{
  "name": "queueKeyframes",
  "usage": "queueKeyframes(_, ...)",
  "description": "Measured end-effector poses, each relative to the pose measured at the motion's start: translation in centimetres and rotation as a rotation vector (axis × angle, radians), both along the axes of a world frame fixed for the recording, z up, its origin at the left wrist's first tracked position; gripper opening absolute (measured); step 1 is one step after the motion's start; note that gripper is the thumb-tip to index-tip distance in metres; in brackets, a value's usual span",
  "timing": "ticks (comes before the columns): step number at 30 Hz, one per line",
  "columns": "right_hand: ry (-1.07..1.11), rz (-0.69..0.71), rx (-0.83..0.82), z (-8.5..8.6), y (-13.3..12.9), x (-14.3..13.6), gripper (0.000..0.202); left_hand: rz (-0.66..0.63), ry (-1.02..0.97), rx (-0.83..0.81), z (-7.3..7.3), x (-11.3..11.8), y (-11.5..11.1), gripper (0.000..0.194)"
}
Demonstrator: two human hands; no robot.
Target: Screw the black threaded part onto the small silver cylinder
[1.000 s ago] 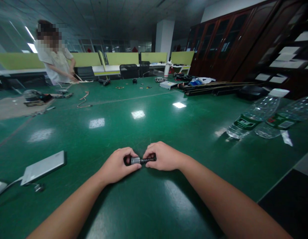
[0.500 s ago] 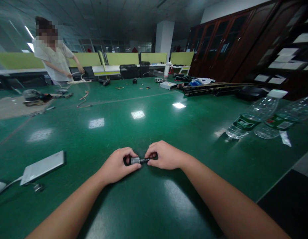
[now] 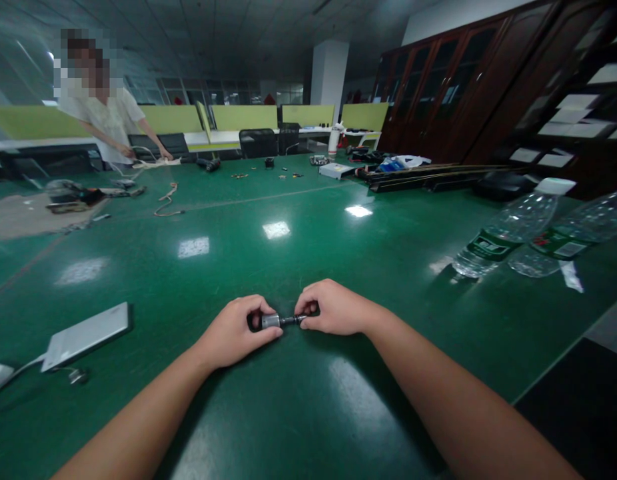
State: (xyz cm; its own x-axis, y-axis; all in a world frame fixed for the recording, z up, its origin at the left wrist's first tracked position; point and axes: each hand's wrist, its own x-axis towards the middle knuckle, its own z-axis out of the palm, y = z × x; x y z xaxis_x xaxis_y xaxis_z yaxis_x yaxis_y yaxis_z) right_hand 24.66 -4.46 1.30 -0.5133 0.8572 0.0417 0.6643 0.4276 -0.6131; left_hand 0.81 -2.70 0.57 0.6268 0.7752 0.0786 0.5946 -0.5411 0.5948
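Observation:
Near the middle of the green table, my left hand is closed around a short silver metal cylinder, thumb in front and fingers behind. From the cylinder's right end a thin dark rod with ringed parts sticks out, lying level. The thumb and fingertips of my right hand pinch the rod's outer end, which they partly hide. Both hands rest low over the tabletop.
To the left lie a silver power bank with a cable and a small metal piece. Water bottles stand at right. Across the table a person handles a pale cord. Black rails lie at the far right.
My right hand has shifted slightly right and up, and more of the dark rod shows between the hands. My left hand stays put. The person across leans lower, hands spread wider.

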Motion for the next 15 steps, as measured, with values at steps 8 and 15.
queueKeyframes(8, -0.012, -0.015, -0.031, 0.2, 0.0, 0.3, 0.018, -0.001, 0.000, -0.006, 0.0, 0.0, -0.1, 0.023)
queueKeyframes(15, -0.088, -0.028, -0.025, 0.6, 0.1, 1.1, 0.016, 0.003, 0.001, -0.002, 0.0, -0.2, -0.1, 0.026)
